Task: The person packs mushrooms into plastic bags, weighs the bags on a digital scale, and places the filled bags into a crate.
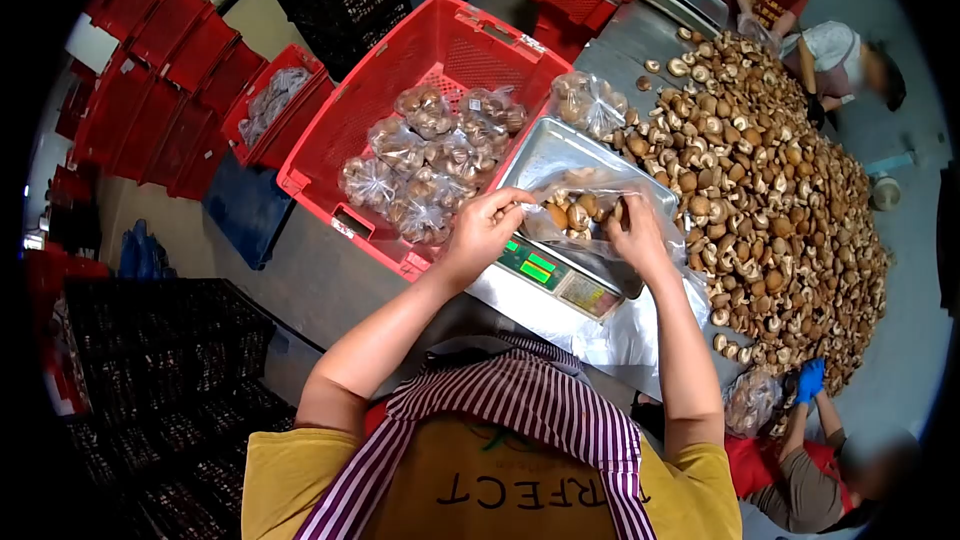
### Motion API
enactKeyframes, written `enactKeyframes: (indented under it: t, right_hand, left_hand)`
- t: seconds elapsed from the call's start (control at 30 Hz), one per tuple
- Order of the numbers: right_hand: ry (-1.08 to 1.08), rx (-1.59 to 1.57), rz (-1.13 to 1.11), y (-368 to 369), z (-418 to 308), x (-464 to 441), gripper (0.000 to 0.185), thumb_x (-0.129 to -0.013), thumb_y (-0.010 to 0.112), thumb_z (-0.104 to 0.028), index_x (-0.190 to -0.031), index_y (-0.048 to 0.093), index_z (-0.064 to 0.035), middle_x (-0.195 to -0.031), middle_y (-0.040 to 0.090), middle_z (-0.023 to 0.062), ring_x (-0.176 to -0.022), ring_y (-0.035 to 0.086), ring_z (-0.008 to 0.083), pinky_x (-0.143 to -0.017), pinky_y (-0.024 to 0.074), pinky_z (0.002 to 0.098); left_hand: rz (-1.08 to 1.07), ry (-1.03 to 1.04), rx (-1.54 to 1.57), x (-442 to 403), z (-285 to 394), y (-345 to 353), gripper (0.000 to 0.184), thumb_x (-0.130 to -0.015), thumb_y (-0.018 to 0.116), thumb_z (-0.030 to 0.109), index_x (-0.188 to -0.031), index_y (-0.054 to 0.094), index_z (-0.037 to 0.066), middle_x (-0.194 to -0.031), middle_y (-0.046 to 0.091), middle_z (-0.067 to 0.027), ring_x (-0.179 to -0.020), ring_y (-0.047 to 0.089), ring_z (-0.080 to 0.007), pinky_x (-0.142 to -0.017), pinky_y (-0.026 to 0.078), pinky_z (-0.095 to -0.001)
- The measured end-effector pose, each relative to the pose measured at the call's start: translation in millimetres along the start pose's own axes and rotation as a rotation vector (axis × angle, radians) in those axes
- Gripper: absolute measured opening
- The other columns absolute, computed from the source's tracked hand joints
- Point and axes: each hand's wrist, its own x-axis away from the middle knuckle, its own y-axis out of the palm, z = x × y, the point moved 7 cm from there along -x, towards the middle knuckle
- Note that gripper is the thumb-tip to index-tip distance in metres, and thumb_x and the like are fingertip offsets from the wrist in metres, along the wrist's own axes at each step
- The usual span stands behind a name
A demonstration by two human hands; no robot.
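Beside a broad heap of loose shiitake mushrooms [780,200], a clear plastic bag [610,188] lies over the metal pan [548,148] of a digital scale [580,295]. Part-filled, it should be light to moderate in weight, limp and slick, its film liable to crumple or slide; the rim looks the best hold, with a palm beneath for lifting. The bag is see-through, wrinkled and open-mouthed. The left hand [485,232] has thumb and fingers pinched together on its rim; the right hand [640,232] curls at the opening, whether clamped on film or mushroom I cannot tell. Smallest, the bagged shiitake [578,213] show rounded brown caps and pale undersides, probably firm yet easily bruised.
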Motion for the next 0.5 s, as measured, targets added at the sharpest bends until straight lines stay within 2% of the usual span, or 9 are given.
enactKeyframes:
  t: [0.03, 0.1, 0.2, 0.23, 0.3, 0.33, 0.4, 0.5]
  right_hand:
    - [0.037, -0.044, -0.040, -4, -4, 3, 0.038, -0.081, 0.059, -0.009, -0.115, 0.052, 0.0030, -0.113, 0.052, 0.0244, -0.106, 0.052, 0.0426, -0.092, 0.0430, 0.0459]
    - [0.112, 0.139, -0.258, 11, -11, 7, 0.047, -0.079, 0.060, -0.012, -0.125, 0.050, -0.0028, -0.121, 0.051, 0.0242, -0.113, 0.052, 0.0415, -0.097, 0.0442, 0.0453]
    - [0.049, 0.184, -0.261, 37, -32, 8, 0.052, -0.079, 0.066, -0.015, -0.130, 0.053, -0.0110, -0.129, 0.048, 0.0218, -0.109, 0.057, 0.0376, -0.091, 0.0496, 0.0435]
    - [0.035, 0.161, -0.184, 41, -35, 5, 0.050, -0.078, 0.069, -0.017, -0.126, 0.056, -0.0117, -0.123, 0.053, 0.0222, -0.104, 0.060, 0.0378, -0.089, 0.0506, 0.0438]
    - [0.112, 0.081, -0.151, 49, -23, 0, 0.046, -0.077, 0.070, -0.018, -0.120, 0.059, -0.0091, -0.112, 0.060, 0.0212, -0.103, 0.060, 0.0385, -0.088, 0.0496, 0.0444]
    - [0.110, 0.080, -0.149, 46, -22, 0, 0.046, -0.077, 0.070, -0.018, -0.120, 0.059, -0.0091, -0.112, 0.060, 0.0212, -0.103, 0.060, 0.0385, -0.088, 0.0496, 0.0444]
    - [0.189, -0.157, -0.035, 28, -13, 3, 0.041, -0.076, 0.070, -0.017, -0.115, 0.061, -0.0068, -0.105, 0.063, 0.0218, -0.102, 0.060, 0.0392, -0.088, 0.0489, 0.0445]
    - [0.068, -0.121, 0.037, 16, -8, 9, 0.038, -0.076, 0.069, -0.016, -0.113, 0.062, -0.0065, -0.109, 0.062, 0.0232, -0.101, 0.060, 0.0412, -0.088, 0.0484, 0.0441]
  left_hand:
    - [0.005, -0.006, 0.000, 2, -4, 1, 0.016, -0.089, 0.056, 0.000, -0.101, 0.067, 0.001, -0.078, 0.063, 0.0007, -0.071, 0.056, -0.0051, -0.062, 0.044, -0.0219]
    - [0.001, -0.035, 0.147, 4, -10, 8, 0.017, -0.090, 0.055, 0.000, -0.102, 0.066, 0.000, -0.078, 0.063, 0.0004, -0.073, 0.057, -0.0052, -0.064, 0.045, -0.0204]
    - [-0.022, -0.056, 0.185, 6, -7, 19, 0.018, -0.091, 0.053, 0.000, -0.104, 0.065, 0.000, -0.079, 0.063, 0.0004, -0.074, 0.058, -0.0053, -0.066, 0.046, -0.0201]
    - [-0.023, -0.061, 0.209, 6, -4, 21, 0.018, -0.091, 0.053, 0.000, -0.104, 0.065, 0.000, -0.079, 0.063, 0.0005, -0.074, 0.058, -0.0055, -0.067, 0.046, -0.0202]
    - [-0.013, -0.051, 0.215, 6, 2, 21, 0.018, -0.091, 0.053, -0.001, -0.105, 0.065, 0.000, -0.079, 0.063, 0.0004, -0.074, 0.058, -0.0055, -0.068, 0.046, -0.0202]
    - [0.005, -0.042, 0.222, 5, 4, 19, 0.018, -0.091, 0.052, -0.001, -0.105, 0.065, 0.000, -0.079, 0.063, 0.0004, -0.074, 0.058, -0.0055, -0.068, 0.046, -0.0202]
    - [-0.002, -0.063, 0.206, 6, -6, 14, 0.019, -0.091, 0.052, -0.001, -0.105, 0.065, 0.000, -0.080, 0.063, 0.0003, -0.074, 0.058, -0.0055, -0.068, 0.046, -0.0201]
    - [-0.007, -0.061, 0.187, 8, -18, 12, 0.019, -0.092, 0.052, 0.000, -0.106, 0.064, 0.000, -0.081, 0.064, 0.0000, -0.075, 0.058, -0.0056, -0.069, 0.046, -0.0203]
